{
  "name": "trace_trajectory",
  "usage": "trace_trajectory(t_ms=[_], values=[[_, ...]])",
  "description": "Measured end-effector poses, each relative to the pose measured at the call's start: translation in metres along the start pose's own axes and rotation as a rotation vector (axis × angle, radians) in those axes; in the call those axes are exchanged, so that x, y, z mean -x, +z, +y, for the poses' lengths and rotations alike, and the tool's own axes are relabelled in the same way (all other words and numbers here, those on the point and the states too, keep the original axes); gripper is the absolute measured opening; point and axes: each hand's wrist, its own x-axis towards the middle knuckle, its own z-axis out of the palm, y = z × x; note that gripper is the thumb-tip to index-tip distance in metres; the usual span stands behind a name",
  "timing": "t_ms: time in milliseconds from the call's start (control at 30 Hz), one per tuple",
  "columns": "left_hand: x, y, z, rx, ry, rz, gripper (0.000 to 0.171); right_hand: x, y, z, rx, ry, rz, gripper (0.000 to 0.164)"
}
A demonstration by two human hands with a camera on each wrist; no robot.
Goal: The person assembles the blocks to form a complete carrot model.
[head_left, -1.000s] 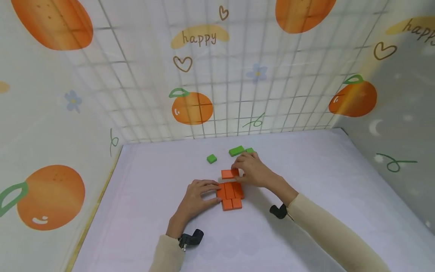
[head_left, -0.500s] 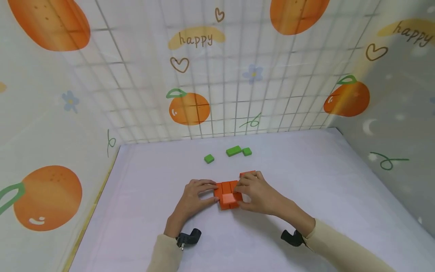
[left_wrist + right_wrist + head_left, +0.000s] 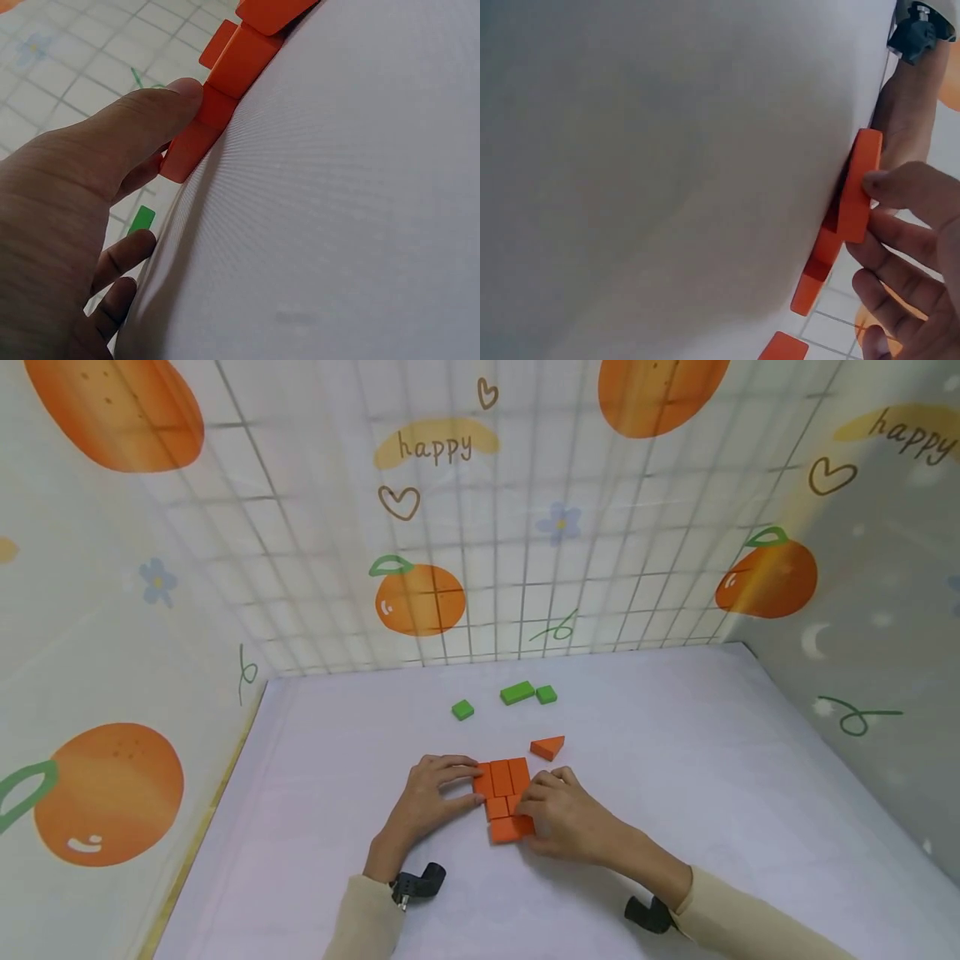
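Observation:
Several flat orange blocks [image 3: 500, 778] lie side by side on the table. My left hand [image 3: 423, 797] is at their left edge, with thumb and index finger at the two ends of the leftmost orange block [image 3: 482, 783]. In the left wrist view the thumb [image 3: 184, 90] touches the orange side; the index fingertip is mostly hidden. My right hand [image 3: 566, 818] pinches an oblong orange block [image 3: 506, 831] at the near side of two small square blocks. In the right wrist view thumb and fingers hold this oblong block [image 3: 860, 187]. The right fingers cover part of the group.
An orange triangular block [image 3: 547, 747] lies just behind the group. Farther back are a green oblong block [image 3: 517, 692] and two small green blocks, one at left [image 3: 462, 710] and one at right [image 3: 546, 694]. A printed curtain [image 3: 315, 593] rises behind the white table [image 3: 360, 718].
My right hand has carried the oblong orange block from behind the group over it to the near side, lowering it there. This uncovers the triangular block. My left hand has stayed in place.

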Motion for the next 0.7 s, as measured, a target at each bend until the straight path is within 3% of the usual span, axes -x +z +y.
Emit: trace_trajectory(t_ms=[300, 467, 700], values=[[-0.003, -0.003, 0.002, -0.017, -0.005, 0.005, 0.040, -0.003, 0.001, 0.011, 0.005, -0.022, 0.080, 0.025], [-0.003, -0.001, 0.002, -0.030, -0.012, 0.001, 0.040, -0.011, -0.015, 0.034, -0.061, 0.097, 0.116, 0.026], [0.001, 0.000, 0.005, -0.007, 0.001, 0.015, 0.039, -0.027, -0.022, 0.078, 0.013, 0.262, 0.054, 0.035]])
